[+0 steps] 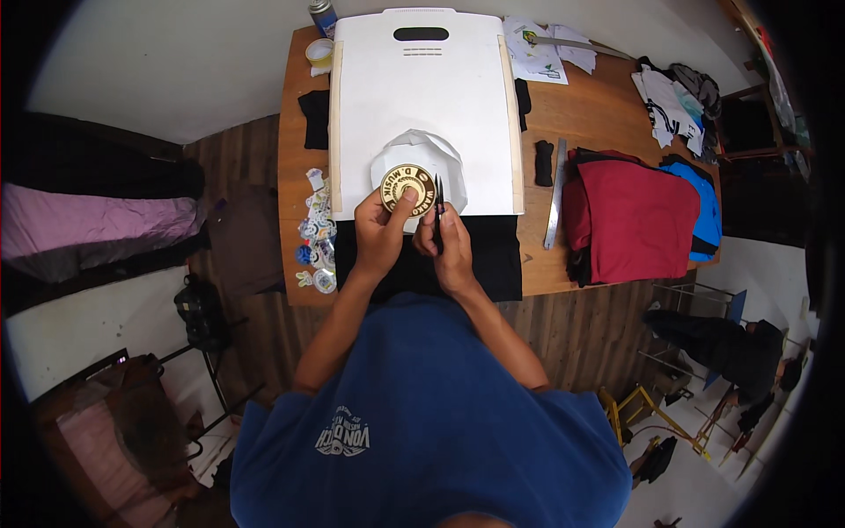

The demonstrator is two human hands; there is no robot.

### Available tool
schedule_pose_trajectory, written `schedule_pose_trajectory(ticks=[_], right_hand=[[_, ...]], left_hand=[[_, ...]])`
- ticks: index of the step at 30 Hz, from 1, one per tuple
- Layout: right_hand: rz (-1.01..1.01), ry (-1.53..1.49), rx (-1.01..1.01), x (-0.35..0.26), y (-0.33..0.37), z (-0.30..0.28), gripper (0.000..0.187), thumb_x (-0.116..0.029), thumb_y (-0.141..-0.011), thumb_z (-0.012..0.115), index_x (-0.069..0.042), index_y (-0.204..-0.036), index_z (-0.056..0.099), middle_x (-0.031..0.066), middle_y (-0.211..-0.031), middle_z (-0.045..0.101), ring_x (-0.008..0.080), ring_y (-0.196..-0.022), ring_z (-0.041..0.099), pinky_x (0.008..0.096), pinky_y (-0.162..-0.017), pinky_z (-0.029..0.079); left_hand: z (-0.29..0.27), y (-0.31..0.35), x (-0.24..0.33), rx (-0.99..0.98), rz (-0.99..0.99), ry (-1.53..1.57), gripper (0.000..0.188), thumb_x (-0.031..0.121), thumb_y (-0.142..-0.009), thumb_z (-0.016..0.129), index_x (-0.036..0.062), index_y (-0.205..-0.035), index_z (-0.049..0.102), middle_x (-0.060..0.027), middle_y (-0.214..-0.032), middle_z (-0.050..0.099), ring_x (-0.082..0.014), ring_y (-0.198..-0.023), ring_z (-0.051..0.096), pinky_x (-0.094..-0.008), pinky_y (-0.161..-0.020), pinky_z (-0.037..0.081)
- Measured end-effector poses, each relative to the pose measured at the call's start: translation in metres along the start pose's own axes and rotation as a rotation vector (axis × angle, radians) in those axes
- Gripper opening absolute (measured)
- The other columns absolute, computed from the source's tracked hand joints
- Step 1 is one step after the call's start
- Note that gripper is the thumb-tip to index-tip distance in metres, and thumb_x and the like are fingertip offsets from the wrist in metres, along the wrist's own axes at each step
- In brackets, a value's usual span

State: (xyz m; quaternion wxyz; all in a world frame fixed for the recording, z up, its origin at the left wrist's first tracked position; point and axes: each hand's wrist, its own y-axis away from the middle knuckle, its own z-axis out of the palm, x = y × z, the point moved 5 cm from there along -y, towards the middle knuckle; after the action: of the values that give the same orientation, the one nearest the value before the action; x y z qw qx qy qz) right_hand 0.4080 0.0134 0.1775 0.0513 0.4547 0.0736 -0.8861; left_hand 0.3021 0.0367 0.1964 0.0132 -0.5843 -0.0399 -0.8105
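Note:
My left hand (383,231) is closed on a round brown-and-cream printed disc (414,179), its thumb lying flat across the face. A crumpled piece of whitish film or paper (449,167) shows behind the disc. Beside the disc's right edge, my right hand (451,255) grips a slim black two-pointed tool (439,187), points upward; whether it is scissors or tweezers I cannot tell. Both hands are over the near edge of a large white panel (422,97) with a handle slot. Black cloth (493,255) lies at that edge, below my hands.
On the wooden table (607,114), cut-out prints (317,233) lie left. A metal ruler (554,194), a dark roll (544,165) and folded red cloth (638,216) lie right. A spray can (323,16) and tape roll (319,53) stand far left. A person (744,352) is at right.

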Motion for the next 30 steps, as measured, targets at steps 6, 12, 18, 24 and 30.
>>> schedule_pose_trajectory(ticks=[6,12,18,24,30], right_hand=[[-0.007,-0.005,-0.021,-0.0002,-0.0003,0.0003,0.032,-0.033,-0.101,0.03,-0.005,-0.094,0.044,-0.0009,-0.061,0.033,0.0078,-0.054,0.03,0.0224,-0.051,0.029],[-0.006,-0.019,-0.004,0.0007,-0.0004,-0.0012,0.032,-0.032,-0.101,0.031,-0.004,-0.095,0.045,-0.0013,-0.06,0.032,0.0075,-0.052,0.029,0.022,-0.05,0.028],[-0.011,-0.035,0.013,0.0016,-0.0004,-0.0031,0.032,-0.032,-0.101,0.032,-0.003,-0.095,0.046,-0.0018,-0.059,0.032,0.0073,-0.051,0.029,0.022,-0.049,0.027],[-0.016,-0.041,0.01,0.0018,-0.0007,-0.0036,0.031,-0.031,-0.101,0.032,-0.003,-0.095,0.046,-0.002,-0.059,0.032,0.0071,-0.051,0.029,0.022,-0.049,0.027],[-0.018,-0.005,0.025,0.0031,-0.0011,-0.0057,0.031,-0.03,-0.101,0.033,-0.004,-0.094,0.046,-0.0019,-0.059,0.032,0.0071,-0.051,0.03,0.0221,-0.049,0.028]], left_hand=[[-0.0009,-0.0006,-0.003,-0.001,-0.003,0.007,0.015,0.011,-0.091,0.057,-0.0028,-0.096,0.061,-0.005,-0.087,0.064,-0.0072,-0.078,0.058,-0.0206,-0.07,0.046],[-0.0009,-0.0002,-0.0041,-0.004,-0.012,0.014,0.015,0.01,-0.09,0.058,-0.0039,-0.095,0.061,-0.0059,-0.088,0.065,-0.0079,-0.079,0.06,-0.0207,-0.07,0.048],[-0.0009,0.0004,-0.0051,-0.002,-0.018,0.014,0.015,0.01,-0.09,0.058,-0.0043,-0.096,0.061,-0.0064,-0.088,0.065,-0.0082,-0.079,0.06,-0.021,-0.071,0.048],[-0.001,0.0001,-0.0056,-0.012,-0.007,0.014,0.015,0.009,-0.09,0.058,-0.0044,-0.096,0.061,-0.0063,-0.088,0.065,-0.0082,-0.079,0.06,-0.0209,-0.07,0.048],[-0.0016,-0.0002,-0.0059,-0.013,0.001,0.008,0.015,0.009,-0.09,0.058,-0.0045,-0.096,0.061,-0.0064,-0.088,0.065,-0.0084,-0.08,0.06,-0.0208,-0.071,0.048]])
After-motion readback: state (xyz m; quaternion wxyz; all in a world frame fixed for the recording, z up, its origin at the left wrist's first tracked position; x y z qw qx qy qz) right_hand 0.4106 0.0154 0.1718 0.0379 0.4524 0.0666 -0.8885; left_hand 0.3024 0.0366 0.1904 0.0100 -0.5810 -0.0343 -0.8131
